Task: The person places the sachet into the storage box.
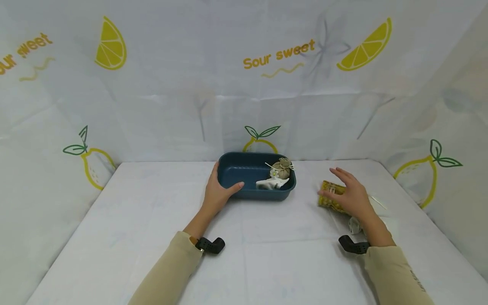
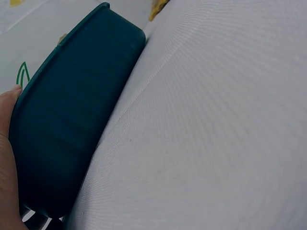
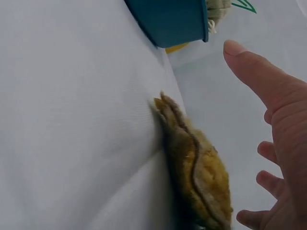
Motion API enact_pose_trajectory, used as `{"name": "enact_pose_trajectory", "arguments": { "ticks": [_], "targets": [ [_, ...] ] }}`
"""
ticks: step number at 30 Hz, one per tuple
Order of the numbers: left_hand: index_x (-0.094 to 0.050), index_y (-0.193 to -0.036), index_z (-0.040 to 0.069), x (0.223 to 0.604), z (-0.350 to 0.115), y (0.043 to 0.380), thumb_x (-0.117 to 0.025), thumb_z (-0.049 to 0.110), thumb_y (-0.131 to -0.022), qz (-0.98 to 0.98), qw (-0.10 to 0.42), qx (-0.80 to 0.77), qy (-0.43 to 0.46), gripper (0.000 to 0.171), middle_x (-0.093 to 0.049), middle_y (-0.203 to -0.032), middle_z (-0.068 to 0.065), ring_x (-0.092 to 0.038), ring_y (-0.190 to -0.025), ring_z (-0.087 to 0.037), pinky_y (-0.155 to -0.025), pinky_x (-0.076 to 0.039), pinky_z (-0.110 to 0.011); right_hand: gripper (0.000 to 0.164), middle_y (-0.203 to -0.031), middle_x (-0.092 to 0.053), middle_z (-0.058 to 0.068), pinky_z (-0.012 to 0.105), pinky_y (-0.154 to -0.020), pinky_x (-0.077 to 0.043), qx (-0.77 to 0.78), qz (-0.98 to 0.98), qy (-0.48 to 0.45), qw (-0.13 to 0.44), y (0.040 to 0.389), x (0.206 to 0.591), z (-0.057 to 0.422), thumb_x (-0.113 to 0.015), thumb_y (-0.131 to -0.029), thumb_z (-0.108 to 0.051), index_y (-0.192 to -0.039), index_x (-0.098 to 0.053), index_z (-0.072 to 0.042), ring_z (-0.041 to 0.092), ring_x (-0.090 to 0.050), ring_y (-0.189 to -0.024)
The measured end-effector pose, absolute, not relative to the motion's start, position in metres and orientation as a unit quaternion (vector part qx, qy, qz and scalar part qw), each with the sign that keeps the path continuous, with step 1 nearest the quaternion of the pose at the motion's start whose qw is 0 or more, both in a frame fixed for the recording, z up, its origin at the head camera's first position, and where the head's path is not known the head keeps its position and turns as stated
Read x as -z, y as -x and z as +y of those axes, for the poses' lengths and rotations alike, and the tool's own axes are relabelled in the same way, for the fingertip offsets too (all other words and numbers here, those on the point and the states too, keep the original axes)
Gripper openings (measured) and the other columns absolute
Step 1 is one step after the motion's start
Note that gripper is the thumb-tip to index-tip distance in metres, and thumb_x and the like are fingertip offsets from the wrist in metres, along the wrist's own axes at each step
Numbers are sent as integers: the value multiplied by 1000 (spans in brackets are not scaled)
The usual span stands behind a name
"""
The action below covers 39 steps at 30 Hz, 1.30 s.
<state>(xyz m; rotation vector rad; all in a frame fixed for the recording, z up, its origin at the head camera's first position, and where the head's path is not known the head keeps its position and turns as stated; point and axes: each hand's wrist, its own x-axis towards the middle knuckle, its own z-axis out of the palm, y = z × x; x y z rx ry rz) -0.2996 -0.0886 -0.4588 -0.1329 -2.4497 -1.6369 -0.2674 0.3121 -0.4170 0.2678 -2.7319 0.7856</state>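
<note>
Tub (image 1: pixel 244 171), dark blue, sat mid-bench (image 1: pixel 152 220) holding a tan pouch (image 1: pixel 283 167) and a white item (image 1: pixel 272 183). Left hand (image 1: pixel 218 192) gripped its near-left corner. Right hand (image 1: pixel 352 195), fingers spread, hovered over a yellow sachet (image 1: pixel 328 198) right of the tub.

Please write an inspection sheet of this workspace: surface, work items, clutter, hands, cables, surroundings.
Surface: white cloth-covered table.
Work items: dark blue tub holding a beige sachet and a white sachet; yellow patterned pouch lying to its right.
Clutter: small pale item beside the right wrist, unclear.
Hands: left hand holds the tub's left end; right hand spread open over the pouch, contact unclear.
Cables: nothing seen.
Surroundings: lemon-print backdrop on three sides.
</note>
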Motion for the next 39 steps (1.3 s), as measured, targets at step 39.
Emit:
{"name": "enact_pose_trajectory", "arguments": {
  "ticks": [39],
  "targets": [
    [-14,-164,17,459,-89,300,-83,51,-79,-822,97,559,50,115,-21,-170,-6,-21,-157,-30,-124,-24,-59,64,-130,-64,28,56,-88,-51,-268,-945,-65,174,273,447,289,-84,-84,-28,-139,-60,-7,43,-63,-111]
  ]
}}
